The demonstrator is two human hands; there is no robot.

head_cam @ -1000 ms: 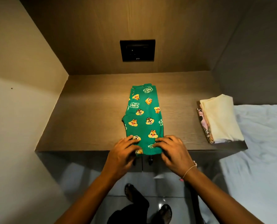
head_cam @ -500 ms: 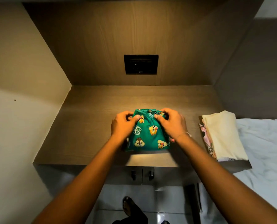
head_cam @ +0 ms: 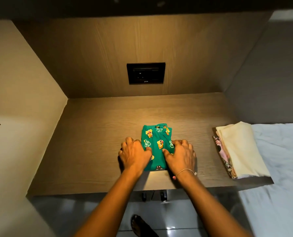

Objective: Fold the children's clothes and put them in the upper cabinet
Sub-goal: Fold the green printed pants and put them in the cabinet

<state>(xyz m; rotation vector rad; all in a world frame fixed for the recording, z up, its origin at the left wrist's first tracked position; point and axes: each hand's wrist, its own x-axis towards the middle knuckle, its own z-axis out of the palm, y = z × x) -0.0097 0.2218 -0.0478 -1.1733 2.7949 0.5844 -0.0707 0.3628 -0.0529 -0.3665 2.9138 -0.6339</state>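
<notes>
Green children's trousers [head_cam: 156,142] with a cartoon print lie folded in half on the wooden counter [head_cam: 91,151], waistband at the far end. My left hand [head_cam: 133,153] rests flat on the left side of the bundle, fingers spread. My right hand [head_cam: 180,155] lies flat on its right side, a thin bracelet on the wrist. Both palms press on the cloth near its near fold; neither hand grips it.
A stack of folded clothes [head_cam: 239,149], cream on top and pink print below, sits at the counter's right end. A bed with a pale sheet [head_cam: 282,168] adjoins on the right. A black socket panel [head_cam: 145,73] is on the back wall. Drawer handles [head_cam: 162,196] are under the counter edge.
The long trousers were folded in half, near end brought up to the waistband. Both hands then slid back from the far edge to the near part of the bundle.
</notes>
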